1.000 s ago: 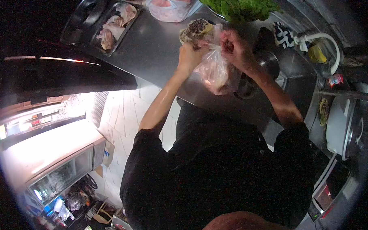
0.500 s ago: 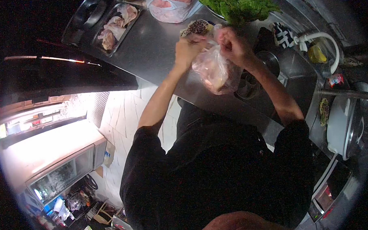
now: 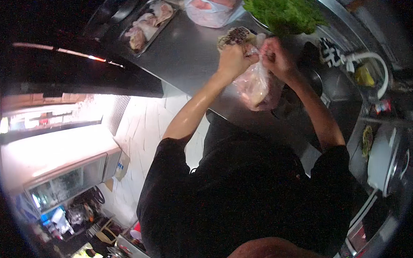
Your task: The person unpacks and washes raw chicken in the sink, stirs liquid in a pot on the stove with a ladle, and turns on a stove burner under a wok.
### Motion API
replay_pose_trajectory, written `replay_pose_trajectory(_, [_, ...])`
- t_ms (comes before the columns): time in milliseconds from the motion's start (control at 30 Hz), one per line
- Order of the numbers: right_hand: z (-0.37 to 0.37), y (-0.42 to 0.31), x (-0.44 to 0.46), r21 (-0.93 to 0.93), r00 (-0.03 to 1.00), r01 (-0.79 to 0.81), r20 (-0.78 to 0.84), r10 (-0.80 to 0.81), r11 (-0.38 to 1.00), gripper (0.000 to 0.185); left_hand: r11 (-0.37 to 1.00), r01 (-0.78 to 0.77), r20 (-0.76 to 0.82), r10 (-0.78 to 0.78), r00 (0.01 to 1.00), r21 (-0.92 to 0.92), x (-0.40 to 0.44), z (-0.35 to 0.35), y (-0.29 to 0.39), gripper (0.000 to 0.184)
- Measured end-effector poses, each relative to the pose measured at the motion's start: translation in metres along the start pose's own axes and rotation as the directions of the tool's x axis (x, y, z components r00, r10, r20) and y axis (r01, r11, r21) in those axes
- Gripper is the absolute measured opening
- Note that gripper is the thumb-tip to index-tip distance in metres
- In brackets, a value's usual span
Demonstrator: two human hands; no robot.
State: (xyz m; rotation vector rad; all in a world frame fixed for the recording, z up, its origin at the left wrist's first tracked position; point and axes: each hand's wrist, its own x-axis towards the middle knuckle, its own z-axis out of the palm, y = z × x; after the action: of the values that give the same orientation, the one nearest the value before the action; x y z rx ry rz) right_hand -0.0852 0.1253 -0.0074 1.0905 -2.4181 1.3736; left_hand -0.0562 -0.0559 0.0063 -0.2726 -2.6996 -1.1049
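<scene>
A clear plastic bag [image 3: 257, 92] with pale pink raw meat inside, perhaps chicken, hangs down at the near side of the steel counter [image 3: 191, 51]. My left hand [image 3: 236, 61] is closed on the gathered neck of the bag from the left. From the right, my right hand [image 3: 275, 57] pinches the same neck, its fingers close to the left ones. Just beyond my left hand lies a pale cloth or bag with dark speckles [image 3: 237, 37]; what it is I cannot make out.
Raw chicken pieces lie in a metal tray [image 3: 151, 41] at the back left. Behind my hands sit a white bag of pink meat [image 3: 210, 12] and a heap of leafy greens [image 3: 283, 13]. A curved white faucet [image 3: 382, 67] and yellow item [image 3: 365, 75] are at the right.
My hands have drawn closer together at the bag's neck. The whole view has shifted, so the counter and its things appear farther right.
</scene>
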Motion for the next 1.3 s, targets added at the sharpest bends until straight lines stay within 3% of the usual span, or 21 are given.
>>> replay_pose_trajectory(67, [0.001, 0.005, -0.006, 0.066, 0.999, -0.040, -0.021, 0.042, 0.997, 0.029, 0.998, 0.059, 0.007, -0.059, 0.998, -0.027, -0.003, 0.001, -0.003, 0.021])
replay_pose_trajectory(100, [0.000, 0.001, -0.006, 0.096, 0.998, -0.061, -0.030, 0.064, 0.994, 0.029, 0.927, 0.164, 0.121, -0.130, 0.984, -0.337, -0.003, 0.002, -0.009, 0.022])
replay_pose_trajectory(167, [-0.005, -0.005, -0.006, 0.204, 0.989, -0.149, 0.013, 0.149, 0.968, 0.030, 0.493, 0.385, 0.378, -0.118, 0.918, -0.780, 0.000, 0.004, -0.025, 0.023])
replay_pose_trajectory(300, [-0.007, -0.007, -0.005, 0.290, 0.991, -0.136, 0.056, 0.125, 0.947, 0.031, 0.041, 0.411, 0.394, -0.214, 0.894, -0.911, 0.018, -0.012, -0.036, 0.011])
replay_pose_trajectory(433, [0.000, 0.004, -0.010, 0.327, 0.998, -0.062, 0.023, 0.058, 0.943, 0.029, 0.184, 0.503, 0.415, -0.369, 0.832, -0.845, 0.015, -0.032, -0.047, 0.011])
replay_pose_trajectory(467, [-0.001, 0.003, -0.010, 0.337, 0.984, -0.176, 0.026, 0.178, 0.925, 0.031, 0.179, 0.434, 0.363, -0.326, 0.873, -0.883, 0.017, -0.035, -0.045, 0.011])
replay_pose_trajectory(533, [0.003, 0.014, -0.015, 0.403, 0.985, -0.148, -0.025, 0.172, 0.903, 0.032, 0.151, 0.292, 0.249, -0.251, 0.935, -0.944, 0.015, -0.048, -0.017, 0.012])
replay_pose_trajectory(567, [0.004, 0.022, -0.015, 0.437, 0.985, -0.128, -0.051, 0.167, 0.890, 0.033, 0.276, 0.238, 0.180, -0.218, 0.959, -0.931, 0.015, -0.054, -0.002, 0.013])
replay_pose_trajectory(667, [-0.011, 0.019, -0.004, 0.258, 0.999, 0.046, -0.010, -0.045, 0.965, 0.032, 0.599, 0.076, 0.043, -0.070, 0.997, -0.797, 0.018, -0.069, 0.030, 0.017])
replay_pose_trajectory(767, [-0.029, -0.001, 0.012, -0.031, 0.945, 0.269, 0.203, -0.257, 0.963, 0.028, 0.629, 0.075, 0.116, 0.024, 0.993, -0.774, 0.018, -0.070, 0.051, 0.020])
replay_pose_trajectory(800, [-0.028, 0.007, 0.009, 0.010, 0.958, 0.233, 0.169, -0.231, 0.972, 0.026, 0.518, 0.073, 0.094, 0.015, 0.995, -0.852, 0.019, -0.064, 0.058, 0.020])
replay_pose_trajectory(900, [-0.023, 0.025, 0.001, 0.111, 0.988, 0.094, 0.114, -0.107, 0.989, 0.022, 0.777, 0.048, -0.028, -0.083, 0.996, -0.628, 0.018, -0.045, 0.038, 0.029])
replay_pose_trajectory(933, [-0.022, 0.018, 0.006, 0.127, 0.991, 0.024, 0.130, -0.040, 0.992, 0.020, 0.825, 0.166, 0.071, -0.152, 0.986, -0.540, 0.015, -0.035, 0.021, 0.039])
replay_pose_trajectory(967, [-0.021, 0.013, 0.010, 0.143, 0.989, -0.046, 0.147, 0.025, 0.989, 0.019, 0.845, 0.125, 0.104, -0.083, 0.991, -0.520, 0.006, -0.023, 0.012, 0.040])
replay_pose_trajectory(1033, [-0.014, 0.016, 0.011, 0.273, 0.996, -0.085, -0.007, 0.090, 0.958, 0.018, 0.875, 0.038, 0.173, 0.053, 0.983, -0.483, -0.019, -0.011, 0.009, 0.042])
replay_pose_trajectory(1067, [-0.011, 0.018, 0.010, 0.339, 0.988, -0.096, -0.078, 0.130, 0.936, 0.018, 0.913, 0.104, 0.274, 0.008, 0.962, -0.394, -0.027, -0.013, 0.012, 0.039])
replay_pose_trajectory(1133, [-0.023, 0.010, 0.015, 0.361, 0.908, -0.365, -0.067, 0.415, 0.858, 0.019, 0.958, 0.213, 0.453, -0.106, 0.885, -0.191, -0.042, -0.026, 0.024, 0.033])
replay_pose_trajectory(1167, [-0.031, 0.005, 0.018, 0.370, 0.837, -0.488, -0.059, 0.544, 0.790, 0.020, 0.916, 0.236, 0.401, -0.093, 0.911, -0.325, -0.050, -0.027, 0.020, 0.029])
replay_pose_trajectory(1233, [-0.047, 0.004, 0.022, 0.323, 0.791, -0.563, -0.056, 0.609, 0.761, 0.023, 0.782, 0.243, 0.288, -0.086, 0.954, -0.574, -0.060, -0.034, 0.009, 0.023])
replay_pose_trajectory(1267, [-0.050, 0.005, 0.022, 0.299, 0.766, -0.600, -0.054, 0.641, 0.742, 0.024, 0.807, 0.134, 0.262, 0.027, 0.965, -0.575, -0.060, -0.045, 0.006, 0.018])
replay_pose_trajectory(1300, [-0.050, 0.006, 0.021, 0.196, 0.851, -0.465, -0.169, 0.497, 0.863, 0.026, 0.742, 0.069, 0.191, 0.080, 0.978, -0.667, -0.062, -0.046, 0.008, 0.017])
